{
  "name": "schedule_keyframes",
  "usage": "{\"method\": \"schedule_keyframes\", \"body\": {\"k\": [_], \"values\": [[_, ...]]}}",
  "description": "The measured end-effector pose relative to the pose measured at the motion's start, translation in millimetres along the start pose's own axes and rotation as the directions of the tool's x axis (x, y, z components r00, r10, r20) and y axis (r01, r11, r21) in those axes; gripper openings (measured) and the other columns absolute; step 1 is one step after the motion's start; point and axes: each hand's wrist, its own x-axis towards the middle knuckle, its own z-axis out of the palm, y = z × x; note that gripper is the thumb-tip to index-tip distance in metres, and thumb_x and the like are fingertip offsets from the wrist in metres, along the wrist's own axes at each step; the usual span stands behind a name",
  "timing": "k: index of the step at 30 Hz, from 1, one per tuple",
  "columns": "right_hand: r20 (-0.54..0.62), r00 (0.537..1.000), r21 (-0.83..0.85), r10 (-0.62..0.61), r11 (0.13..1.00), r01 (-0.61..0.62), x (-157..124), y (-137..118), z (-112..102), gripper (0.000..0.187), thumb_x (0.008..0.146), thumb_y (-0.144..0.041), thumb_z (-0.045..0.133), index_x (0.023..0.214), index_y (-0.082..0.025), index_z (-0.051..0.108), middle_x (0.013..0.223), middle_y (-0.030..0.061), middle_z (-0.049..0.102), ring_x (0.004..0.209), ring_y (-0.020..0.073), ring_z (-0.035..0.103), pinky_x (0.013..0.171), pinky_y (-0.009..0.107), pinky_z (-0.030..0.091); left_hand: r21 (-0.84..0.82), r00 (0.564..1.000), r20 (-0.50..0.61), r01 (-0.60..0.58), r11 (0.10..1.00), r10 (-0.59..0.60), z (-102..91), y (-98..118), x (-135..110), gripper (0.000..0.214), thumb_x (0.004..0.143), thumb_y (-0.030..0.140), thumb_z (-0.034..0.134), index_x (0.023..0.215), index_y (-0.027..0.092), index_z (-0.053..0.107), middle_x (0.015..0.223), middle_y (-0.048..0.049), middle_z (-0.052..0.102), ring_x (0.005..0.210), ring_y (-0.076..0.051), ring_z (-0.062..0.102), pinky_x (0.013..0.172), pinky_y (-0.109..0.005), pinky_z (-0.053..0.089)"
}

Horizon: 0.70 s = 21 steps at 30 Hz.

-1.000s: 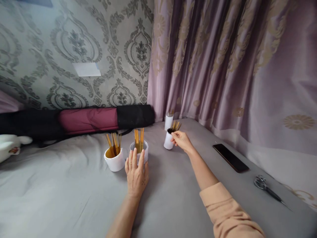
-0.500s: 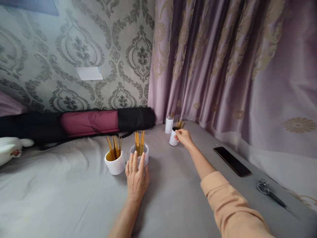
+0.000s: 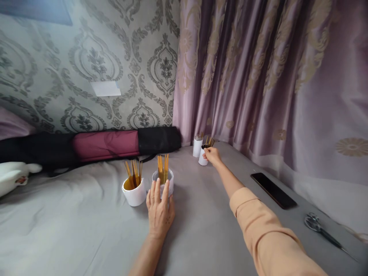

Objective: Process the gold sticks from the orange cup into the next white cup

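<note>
My left hand (image 3: 160, 214) lies with fingers stretched and spread over the near side of a short white cup (image 3: 170, 186). Thin yellow-brown sticks (image 3: 163, 168) stand in that cup. Just left of it is a second short white cup (image 3: 134, 196), with several similar sticks fanned out inside. Farther off to the right, my right hand (image 3: 212, 155) is closed in a pinch on the rim of a slimmer white cup (image 3: 202, 158) with a dark inside and sticks in it. Close behind that one is another slim white cup (image 3: 197, 147), also holding sticks.
A grey sheet (image 3: 71, 237) covers the surface. Along the patterned wall lies a long black and maroon bag (image 3: 106, 145). A black phone (image 3: 273, 190) and scissors (image 3: 324, 232) lie at the right, near the purple curtain (image 3: 258, 76). A white plush-like object (image 3: 14, 176) is at the left.
My right hand has pushed the slim cup slightly away from me, nearer the cup behind it. My left hand stays at the short cup. The whole view has shifted a little.
</note>
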Motion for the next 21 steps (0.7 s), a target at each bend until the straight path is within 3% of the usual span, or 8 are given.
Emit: {"method": "schedule_keyframes", "body": {"k": [21], "values": [[-0.044, 0.999, 0.006, 0.025, 1.0, -0.025, 11.6, -3.1, 20.1, 0.02, 0.082, -0.026, 0.048, 0.083, -0.011, 0.061, 0.068, 0.0092, 0.068, 0.048, 0.0099, 0.06, 0.038, 0.015, 0.042, 0.02, 1.0, 0.008, -0.003, 1.0, 0.003, -0.1, -0.7, 0.0, 0.058, 0.081, 0.018, 0.049, 0.137, 0.024, 0.033, 0.143, -0.0126, 0.029, 0.131, -0.029, 0.024, 0.102, -0.045, 0.024]]}}
